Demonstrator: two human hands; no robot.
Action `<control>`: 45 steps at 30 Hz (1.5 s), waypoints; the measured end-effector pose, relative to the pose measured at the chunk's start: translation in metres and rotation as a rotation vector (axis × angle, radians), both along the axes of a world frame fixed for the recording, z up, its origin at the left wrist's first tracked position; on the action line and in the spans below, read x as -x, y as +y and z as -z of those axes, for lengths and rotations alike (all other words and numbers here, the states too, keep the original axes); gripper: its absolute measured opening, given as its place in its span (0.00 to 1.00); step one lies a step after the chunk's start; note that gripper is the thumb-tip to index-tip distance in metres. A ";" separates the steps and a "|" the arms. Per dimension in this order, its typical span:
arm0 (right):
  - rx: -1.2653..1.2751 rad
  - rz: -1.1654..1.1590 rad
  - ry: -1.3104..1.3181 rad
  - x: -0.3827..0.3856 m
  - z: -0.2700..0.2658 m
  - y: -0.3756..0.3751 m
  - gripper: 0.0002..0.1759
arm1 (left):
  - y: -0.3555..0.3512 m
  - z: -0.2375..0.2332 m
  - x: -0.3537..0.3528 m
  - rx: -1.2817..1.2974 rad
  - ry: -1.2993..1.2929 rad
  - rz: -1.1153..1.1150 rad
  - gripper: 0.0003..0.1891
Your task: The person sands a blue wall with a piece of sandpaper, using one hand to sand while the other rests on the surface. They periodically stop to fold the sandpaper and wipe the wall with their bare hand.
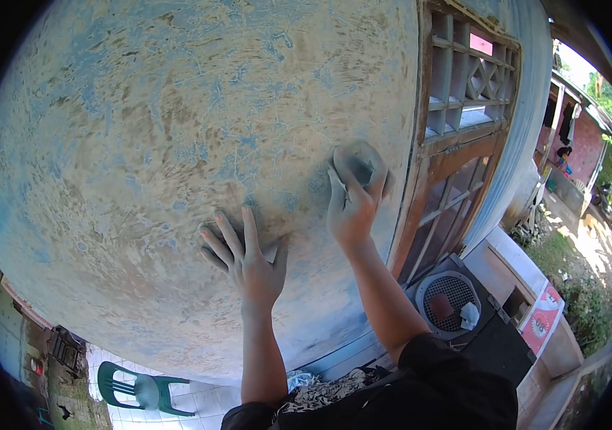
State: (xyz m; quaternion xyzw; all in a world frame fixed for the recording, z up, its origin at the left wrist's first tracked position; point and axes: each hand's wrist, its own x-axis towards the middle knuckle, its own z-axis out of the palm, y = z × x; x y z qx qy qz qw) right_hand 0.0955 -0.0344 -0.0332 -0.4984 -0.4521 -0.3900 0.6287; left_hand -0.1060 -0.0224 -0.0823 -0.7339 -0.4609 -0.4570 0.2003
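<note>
Patchy blue and beige paint covers the wall (177, 129) in front of me, with scratched and worn marks all over. Fingers spread, my left hand (252, 261) lies against its lower middle and holds nothing. Higher and to the right, near the window frame, my right hand (352, 201) is closed around a dark grey piece that looks like sandpaper (377, 161), pressed to the wall. My fingers cover part of that piece. Grey dust coats both hands.
A wooden-framed window (456, 143) with lattice borders the wall on the right. Below it stands a speaker (451, 304) with a crumpled white thing on top. A green plastic chair (146, 392) stands at lower left on white tiles. A person (564, 161) is far off right.
</note>
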 end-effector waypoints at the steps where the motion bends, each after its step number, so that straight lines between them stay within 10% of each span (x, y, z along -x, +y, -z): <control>1: 0.008 -0.017 0.023 0.003 -0.005 0.000 0.20 | 0.000 0.000 0.000 0.000 0.007 0.003 0.54; 20: 0.026 -0.007 -0.400 0.039 -0.052 0.004 0.31 | 0.020 -0.063 0.013 -0.275 -0.160 -0.064 0.38; 45: 0.131 -0.127 -0.203 0.060 -0.062 -0.003 0.27 | 0.025 -0.056 0.012 -0.388 -0.166 -0.072 0.32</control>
